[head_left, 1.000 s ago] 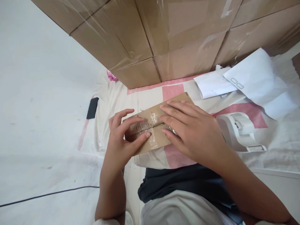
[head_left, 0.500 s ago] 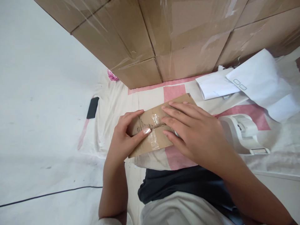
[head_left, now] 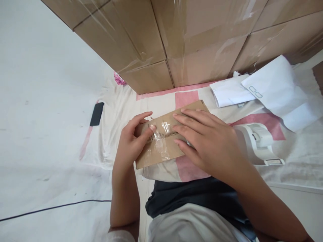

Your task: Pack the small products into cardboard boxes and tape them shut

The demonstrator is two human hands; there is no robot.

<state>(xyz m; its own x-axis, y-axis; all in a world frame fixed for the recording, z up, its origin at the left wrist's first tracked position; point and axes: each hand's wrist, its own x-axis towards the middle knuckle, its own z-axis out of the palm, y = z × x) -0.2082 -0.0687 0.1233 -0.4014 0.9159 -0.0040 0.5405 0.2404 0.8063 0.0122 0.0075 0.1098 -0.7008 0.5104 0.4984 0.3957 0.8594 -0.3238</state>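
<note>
A small brown cardboard box lies slantwise in front of me on a cloth. Its centre seam is ragged at the left part, with strips of shiny clear tape over it. My left hand grips the box's left end, the thumb pressed on the taped seam and the fingers curled at the far edge, partly hidden. Spread flat, my right hand rests on the right part of the box and covers much of it.
Large taped cartons stand behind the box. To the right are white papers and a white tape dispenser. A black phone-like object lies left on the white and pink cloth. A black cable crosses the lower left.
My left thumb has slid from the seam's middle up and left along the tape, and the left fingers have lifted slightly off the far edge. My right hand stays in place.
</note>
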